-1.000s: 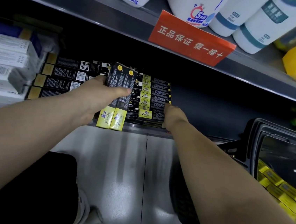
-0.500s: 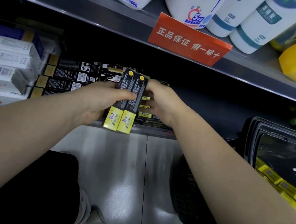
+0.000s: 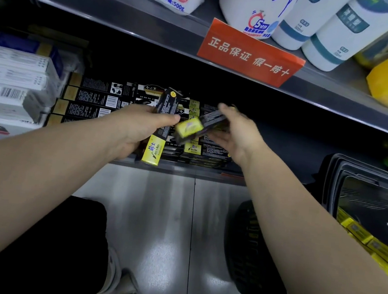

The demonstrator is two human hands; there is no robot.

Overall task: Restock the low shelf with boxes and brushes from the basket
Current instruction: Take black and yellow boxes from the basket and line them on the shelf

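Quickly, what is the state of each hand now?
Left hand: grips one black-and-yellow box.
Right hand: holds a second black-and-yellow box, blurred.

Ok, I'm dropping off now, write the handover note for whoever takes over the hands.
Left hand grips one black-and-yellow box, tilted, above the front edge of the low shelf.
Right hand holds a second box, blurred, over the shelf stack.
Done: several matching boxes lie stacked on the low shelf.
Left: place both held boxes, then fetch the yellow-ended boxes from the basket on the right. No brushes in view.
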